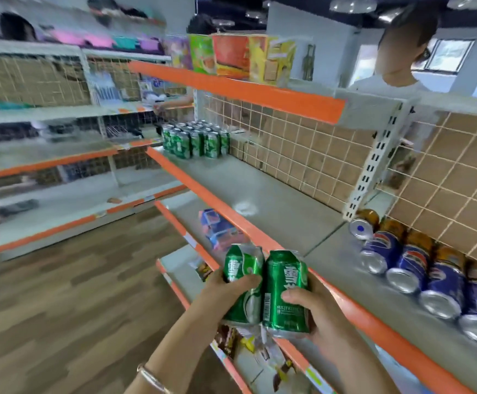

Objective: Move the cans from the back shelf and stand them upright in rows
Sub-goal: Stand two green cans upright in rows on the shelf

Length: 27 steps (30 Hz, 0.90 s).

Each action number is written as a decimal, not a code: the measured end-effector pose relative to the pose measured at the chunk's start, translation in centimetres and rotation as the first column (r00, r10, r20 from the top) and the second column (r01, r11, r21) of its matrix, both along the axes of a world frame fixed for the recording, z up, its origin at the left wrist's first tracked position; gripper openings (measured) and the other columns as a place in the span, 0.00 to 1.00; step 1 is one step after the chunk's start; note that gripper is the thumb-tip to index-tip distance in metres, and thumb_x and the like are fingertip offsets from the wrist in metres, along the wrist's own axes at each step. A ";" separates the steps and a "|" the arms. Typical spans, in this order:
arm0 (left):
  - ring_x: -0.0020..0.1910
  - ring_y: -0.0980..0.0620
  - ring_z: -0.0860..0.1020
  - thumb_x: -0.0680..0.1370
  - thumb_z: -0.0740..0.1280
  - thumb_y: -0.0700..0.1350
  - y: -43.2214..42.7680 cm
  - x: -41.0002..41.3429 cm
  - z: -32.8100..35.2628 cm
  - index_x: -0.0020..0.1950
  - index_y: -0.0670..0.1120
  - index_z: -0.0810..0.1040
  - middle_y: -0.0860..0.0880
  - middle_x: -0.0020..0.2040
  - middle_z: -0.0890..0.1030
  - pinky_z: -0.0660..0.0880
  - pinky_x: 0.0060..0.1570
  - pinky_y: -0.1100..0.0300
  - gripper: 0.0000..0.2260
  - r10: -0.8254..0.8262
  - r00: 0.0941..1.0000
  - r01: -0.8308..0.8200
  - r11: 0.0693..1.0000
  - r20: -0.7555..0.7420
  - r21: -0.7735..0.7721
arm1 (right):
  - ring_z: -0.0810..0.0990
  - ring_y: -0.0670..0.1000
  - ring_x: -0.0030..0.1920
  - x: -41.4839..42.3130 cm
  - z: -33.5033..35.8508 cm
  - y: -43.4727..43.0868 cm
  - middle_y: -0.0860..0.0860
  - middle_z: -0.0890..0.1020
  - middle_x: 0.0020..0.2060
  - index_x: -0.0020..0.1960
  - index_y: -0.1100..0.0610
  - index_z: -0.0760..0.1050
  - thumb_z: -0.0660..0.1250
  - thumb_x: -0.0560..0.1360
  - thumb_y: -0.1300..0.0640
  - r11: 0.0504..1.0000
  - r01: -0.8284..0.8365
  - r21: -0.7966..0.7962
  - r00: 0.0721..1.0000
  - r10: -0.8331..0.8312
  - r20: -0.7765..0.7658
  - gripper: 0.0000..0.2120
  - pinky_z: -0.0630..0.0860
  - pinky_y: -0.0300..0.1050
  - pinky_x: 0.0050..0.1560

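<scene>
L hand [226, 288] grips a green can [243, 282]; fingers curled round its left side, thumb laid across the front; R hand [321, 311] grips a second green can [287, 291]; thumb clamped on the front label, other fingers wrapped behind, mostly hidden; both cans roughly upright, tops up, side by side, seem to touch along their sides; L one tilted a bit; both held in the air just at the orange front lip of the mid shelf [274, 200], above the lower shelves, resting on nothing; thin bracelet [152, 375] on L wrist; far end of same shelf: block of green cans [194, 140] standing upright in tight rows, well apart from the hands; near end, R side: row of blue cans [402, 268] lying on their sides along the wire-grid back panel [302, 143], silver ends facing out, touching one another; brown cans [419, 240] behind them, partly hidden; top shelf: colourful boxes [228, 55] upright in a line; shelf below: blue-pink packet [217, 226]; lowest shelf: snack packets [231, 339], details too blurred; another person [393, 83] in a white top behind the unit, upper R; wood-pattern floor [75, 294] at L; whole frame motion-blurred, esp. edges
</scene>
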State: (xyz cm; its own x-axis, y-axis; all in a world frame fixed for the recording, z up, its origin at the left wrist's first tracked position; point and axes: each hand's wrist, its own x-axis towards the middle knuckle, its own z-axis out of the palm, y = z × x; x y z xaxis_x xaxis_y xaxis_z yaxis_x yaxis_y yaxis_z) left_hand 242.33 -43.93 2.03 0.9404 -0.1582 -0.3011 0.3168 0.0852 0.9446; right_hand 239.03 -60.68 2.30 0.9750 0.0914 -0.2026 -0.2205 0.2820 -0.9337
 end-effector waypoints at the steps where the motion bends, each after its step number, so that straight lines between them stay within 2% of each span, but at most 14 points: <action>1: 0.43 0.44 0.84 0.55 0.75 0.50 1.0 1.0 -0.1 0.53 0.43 0.79 0.43 0.45 0.85 0.80 0.46 0.53 0.27 0.018 1.000 -0.018 1.000 -0.002 0.014 | 0.83 0.62 0.42 1.0 0.1 1.0 0.65 0.83 0.49 0.61 0.59 0.74 0.73 0.48 0.60 1.000 -0.014 0.003 1.000 0.014 0.000 0.39 0.79 0.52 0.35; 5: 0.47 0.44 0.83 0.51 0.75 0.58 4.2 4.8 -0.9 0.56 0.47 0.78 0.44 0.49 0.84 0.79 0.54 0.46 0.35 0.068 0.997 -0.067 0.996 -0.021 0.065 | 0.83 0.62 0.40 5.0 0.1 4.0 0.66 0.82 0.48 0.61 0.61 0.74 0.69 0.56 0.65 0.999 -0.034 0.001 0.999 0.034 -0.002 0.32 0.79 0.51 0.33; 8: 0.47 0.44 0.84 0.53 0.75 0.56 5.5 7.5 -1.2 0.56 0.47 0.78 0.44 0.48 0.85 0.79 0.53 0.45 0.33 0.097 0.995 -0.097 0.995 -0.011 0.024 | 0.83 0.63 0.41 8.4 0.2 5.4 0.65 0.83 0.48 0.60 0.61 0.75 0.68 0.57 0.65 0.998 -0.064 0.005 0.998 0.064 0.008 0.30 0.79 0.52 0.34; 12: 0.46 0.43 0.83 0.57 0.75 0.51 7.1 12.4 -1.2 0.49 0.45 0.81 0.42 0.45 0.85 0.80 0.52 0.48 0.23 0.145 0.989 -0.146 0.989 0.030 0.020 | 0.84 0.60 0.38 14.1 0.2 7.3 0.62 0.84 0.43 0.56 0.61 0.76 0.66 0.56 0.67 0.994 -0.102 0.036 0.994 0.101 0.035 0.27 0.79 0.51 0.32; 15: 0.42 0.45 0.83 0.52 0.74 0.54 8.3 16.9 -1.3 0.47 0.45 0.81 0.43 0.44 0.85 0.79 0.48 0.52 0.26 0.161 0.985 -0.163 0.986 0.066 0.018 | 0.84 0.59 0.36 19.0 0.0 8.3 0.61 0.84 0.40 0.55 0.62 0.76 0.66 0.57 0.67 0.993 -0.109 0.043 0.993 0.108 0.044 0.26 0.79 0.49 0.31; 18: 0.43 0.44 0.83 0.53 0.74 0.54 9.6 21.9 -1.2 0.49 0.45 0.81 0.43 0.44 0.85 0.79 0.49 0.50 0.27 0.191 0.979 -0.191 0.982 0.074 -0.010 | 0.83 0.57 0.34 24.3 0.5 9.5 0.60 0.84 0.37 0.54 0.62 0.76 0.66 0.57 0.67 0.990 -0.141 0.023 0.989 0.140 0.057 0.24 0.78 0.47 0.29; 20: 0.42 0.45 0.84 0.53 0.74 0.53 10.3 25.3 -1.2 0.50 0.44 0.80 0.44 0.44 0.85 0.80 0.46 0.52 0.28 0.221 0.973 -0.220 0.975 0.067 -0.028 | 0.84 0.59 0.36 28.1 0.7 10.3 0.60 0.84 0.39 0.54 0.61 0.76 0.66 0.57 0.67 0.986 -0.165 0.007 0.985 0.164 0.059 0.24 0.79 0.51 0.31; 21: 0.41 0.46 0.84 0.53 0.74 0.53 10.6 26.7 -1.1 0.50 0.44 0.80 0.44 0.43 0.85 0.80 0.43 0.54 0.28 0.233 0.970 -0.231 0.972 0.070 -0.034 | 0.83 0.61 0.39 29.7 0.9 10.6 0.62 0.84 0.41 0.56 0.61 0.76 0.67 0.57 0.66 0.984 -0.178 -0.006 0.982 0.178 0.059 0.26 0.80 0.57 0.34; 23: 0.39 0.47 0.83 0.56 0.76 0.51 11.3 29.2 -0.7 0.50 0.43 0.80 0.44 0.42 0.85 0.78 0.39 0.58 0.25 0.255 0.965 -0.253 0.967 0.062 -0.042 | 0.83 0.65 0.44 32.8 1.0 11.2 0.63 0.84 0.46 0.57 0.58 0.76 0.71 0.55 0.63 0.979 -0.197 -0.051 0.979 0.199 0.040 0.29 0.76 0.72 0.43; 24: 0.37 0.48 0.83 0.61 0.76 0.48 11.6 30.4 -0.7 0.49 0.43 0.80 0.45 0.41 0.85 0.77 0.37 0.60 0.19 0.265 0.963 -0.262 0.964 0.057 -0.046 | 0.83 0.65 0.44 34.0 1.1 11.6 0.62 0.84 0.47 0.57 0.56 0.76 0.72 0.54 0.60 0.976 -0.203 -0.081 0.978 0.205 0.026 0.31 0.73 0.74 0.45; 25: 0.36 0.49 0.82 0.66 0.75 0.44 11.9 31.5 -0.7 0.48 0.43 0.80 0.45 0.39 0.85 0.77 0.35 0.62 0.13 0.270 0.961 -0.267 0.962 0.054 -0.055 | 0.83 0.64 0.42 35.3 0.9 12.0 0.61 0.84 0.46 0.57 0.55 0.76 0.73 0.53 0.59 0.974 -0.204 -0.095 0.978 0.207 0.018 0.32 0.72 0.74 0.46; 27: 0.34 0.50 0.81 0.67 0.74 0.42 12.6 33.7 -0.8 0.43 0.44 0.80 0.46 0.36 0.84 0.77 0.34 0.63 0.07 0.266 0.962 -0.262 0.962 0.056 -0.075 | 0.83 0.61 0.39 37.8 0.6 12.7 0.60 0.84 0.43 0.57 0.58 0.76 0.71 0.55 0.62 0.977 -0.207 -0.052 0.978 0.208 0.015 0.29 0.77 0.63 0.43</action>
State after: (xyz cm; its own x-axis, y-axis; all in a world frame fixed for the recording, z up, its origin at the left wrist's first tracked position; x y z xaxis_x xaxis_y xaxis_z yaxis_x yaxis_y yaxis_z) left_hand 276.01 -31.28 1.24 0.9685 0.0807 -0.2357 0.2133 0.2203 0.9518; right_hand 276.79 -48.02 2.86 0.9396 0.2827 -0.1929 -0.2508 0.1852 -0.9502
